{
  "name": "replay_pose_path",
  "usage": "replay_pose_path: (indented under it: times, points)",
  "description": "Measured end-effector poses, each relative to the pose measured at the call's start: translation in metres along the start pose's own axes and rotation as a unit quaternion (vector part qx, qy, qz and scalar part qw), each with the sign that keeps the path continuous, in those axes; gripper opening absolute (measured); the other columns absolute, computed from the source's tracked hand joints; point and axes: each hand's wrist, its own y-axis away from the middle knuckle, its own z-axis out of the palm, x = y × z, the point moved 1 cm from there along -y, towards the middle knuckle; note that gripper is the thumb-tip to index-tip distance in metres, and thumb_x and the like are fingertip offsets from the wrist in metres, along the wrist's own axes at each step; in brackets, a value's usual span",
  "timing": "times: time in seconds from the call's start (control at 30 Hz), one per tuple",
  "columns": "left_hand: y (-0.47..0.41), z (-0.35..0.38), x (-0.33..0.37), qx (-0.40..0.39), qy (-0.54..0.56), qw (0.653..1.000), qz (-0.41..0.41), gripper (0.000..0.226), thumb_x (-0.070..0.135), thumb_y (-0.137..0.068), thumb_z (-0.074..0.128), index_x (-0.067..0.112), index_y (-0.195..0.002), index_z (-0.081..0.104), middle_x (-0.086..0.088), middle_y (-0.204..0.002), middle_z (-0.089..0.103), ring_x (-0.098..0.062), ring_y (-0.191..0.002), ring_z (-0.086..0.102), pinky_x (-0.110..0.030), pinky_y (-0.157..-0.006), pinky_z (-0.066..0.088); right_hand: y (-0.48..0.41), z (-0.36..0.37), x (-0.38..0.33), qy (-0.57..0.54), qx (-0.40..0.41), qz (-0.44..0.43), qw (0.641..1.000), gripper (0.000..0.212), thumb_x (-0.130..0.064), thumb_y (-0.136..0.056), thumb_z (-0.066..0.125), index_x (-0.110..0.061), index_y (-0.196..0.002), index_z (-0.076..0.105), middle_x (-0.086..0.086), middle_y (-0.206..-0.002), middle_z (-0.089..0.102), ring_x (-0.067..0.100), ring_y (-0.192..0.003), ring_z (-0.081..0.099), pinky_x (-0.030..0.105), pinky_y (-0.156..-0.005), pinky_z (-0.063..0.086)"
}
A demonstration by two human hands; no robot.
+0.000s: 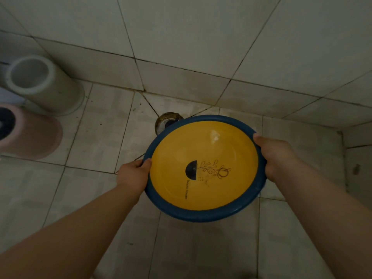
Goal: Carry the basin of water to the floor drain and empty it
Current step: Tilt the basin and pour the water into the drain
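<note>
While I hold the basin (203,168) off the floor (100,137), both my hands clasp its blue rim, one on each side.

Left hand (133,174): clenched on the rim's left edge, thumb over the top, fingers curled under and out of sight.

Right hand (275,156): clenched on the rim's right edge, thumb tip lying on the blue band, fingers hidden below.

Basin: round, yellow inside, blue rim, between my two hands. Dark half-disc and a fine leafy line drawing printed on the bottom, with a line of small text I cannot read. A pale glint sits on the far inner wall, nearer my right hand. Whether water lies in it I cannot tell.

Drain (168,120): round, stained, set in the floor beyond my left hand, at the foot of the wall. The basin's far rim covers its near right part.

Floor: pale square tiles, dark grout, grimy around the drain.

Wall (191,37): pale tiles, beyond both hands; a second tiled wall meets it past my right hand.

White tub (40,83): tall, open-topped, standing far out beyond my left hand, by the wall.

Pink tub (30,135): just beside the white one, nearer me, well left of my left hand; dark inside.
</note>
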Motion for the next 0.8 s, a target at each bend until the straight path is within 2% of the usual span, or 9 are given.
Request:
replay_pose_path:
  times: [0.13,0.27,0.33,0.43,0.7,0.8]
  points:
    - [-0.0006,-0.0001,-0.0013,-0.004,0.0,1.0,0.001,0.04,0.029,-0.088,0.056,0.007,-0.121,0.06,-0.018,-0.114,0.066,-0.027,-0.091,0.059,-0.037,-0.087,0.051,-0.0001,-0.0002,0.0,-0.005,-0.004,-0.003,1.0,0.039,-0.028,-0.087,0.062,-0.004,-0.118,0.061,0.016,-0.113,0.065,0.03,-0.093,0.062,0.04,-0.079,0.052]
    - [-0.0011,-0.0008,-0.0022,-0.003,-0.001,1.0,0.0,0.038,0.03,-0.088,0.057,0.008,-0.119,0.062,-0.019,-0.113,0.067,-0.029,-0.093,0.061,-0.039,-0.088,0.052,-0.0002,-0.0004,0.001,-0.017,-0.007,-0.002,1.0,0.04,-0.028,-0.086,0.063,-0.004,-0.118,0.061,0.015,-0.108,0.066,0.028,-0.081,0.062,0.033,-0.064,0.051]
    - [-0.0007,-0.0006,-0.0023,-0.004,-0.005,1.0,-0.001,0.039,0.03,-0.088,0.056,0.008,-0.12,0.061,-0.019,-0.114,0.066,-0.032,-0.098,0.062,-0.039,-0.089,0.052,0.0001,-0.0012,0.001,-0.019,-0.007,-0.003,1.0,0.04,-0.028,-0.086,0.063,-0.003,-0.118,0.061,0.014,-0.106,0.066,0.026,-0.077,0.061,0.033,-0.063,0.051]
    - [0.0007,0.0001,-0.0013,-0.005,-0.011,1.0,0.003,0.037,0.029,-0.089,0.055,0.007,-0.119,0.062,-0.02,-0.112,0.067,-0.03,-0.094,0.06,-0.036,-0.086,0.051,0.0011,-0.0024,0.0,-0.02,-0.011,-0.008,1.0,0.041,-0.026,-0.087,0.062,-0.003,-0.12,0.059,0.014,-0.107,0.064,0.023,-0.073,0.059,0.031,-0.062,0.05]
    - [0.003,0.0012,-0.0006,-0.004,-0.01,1.0,0.004,0.038,0.029,-0.089,0.055,0.006,-0.12,0.061,-0.019,-0.115,0.066,-0.031,-0.097,0.06,-0.034,-0.085,0.05,0.0018,-0.0046,-0.0005,-0.019,-0.011,-0.007,1.0,0.039,-0.028,-0.086,0.063,-0.004,-0.117,0.061,0.014,-0.106,0.066,0.025,-0.077,0.061,0.033,-0.064,0.051]
    - [0.0042,0.0018,0.0,-0.006,-0.004,1.0,0.003,0.036,0.027,-0.089,0.056,0.005,-0.116,0.063,-0.02,-0.111,0.067,-0.026,-0.088,0.058,-0.034,-0.085,0.05,0.0013,-0.0056,-0.0006,-0.019,-0.011,-0.007,1.0,0.037,-0.028,-0.086,0.063,-0.005,-0.115,0.061,0.012,-0.098,0.066,0.024,-0.074,0.061,0.032,-0.06,0.05]
